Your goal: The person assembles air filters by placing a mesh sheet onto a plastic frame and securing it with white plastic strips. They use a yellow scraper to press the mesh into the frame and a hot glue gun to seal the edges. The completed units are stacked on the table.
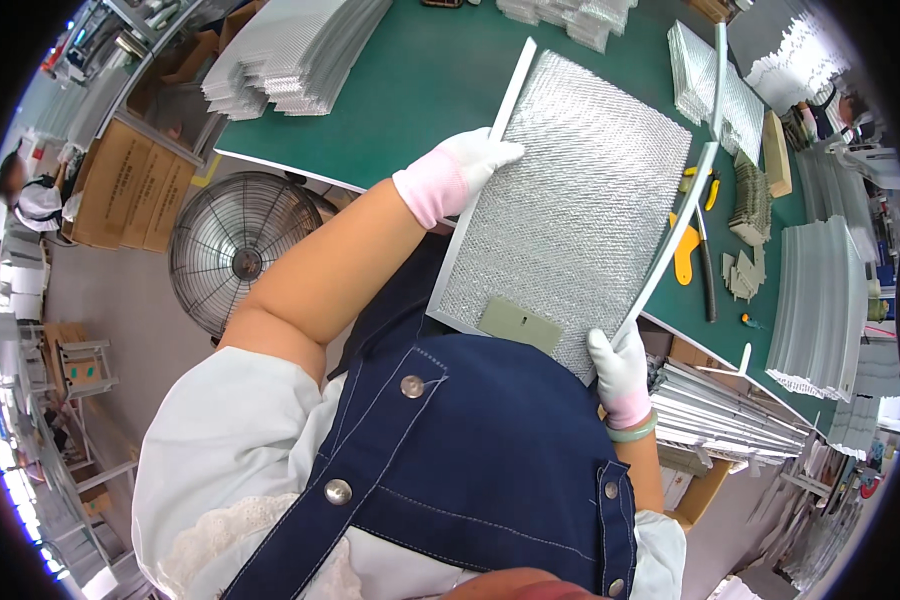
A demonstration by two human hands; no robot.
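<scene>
Green bench (420,80): mesh stacks (290,50), yellow cutter (684,255), metal clips (750,205).

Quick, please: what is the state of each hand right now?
Left hand: closed on the left frame edge of the mesh filter panel.
Right hand: closed on the loose metal frame strip beside the panel.

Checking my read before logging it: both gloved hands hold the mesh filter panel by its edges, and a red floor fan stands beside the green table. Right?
Not quite. The floor fan is grey metal, not red, as the head view shows. The rest holds: left hand and right hand grip the mesh filter panel beside the green table.
</scene>
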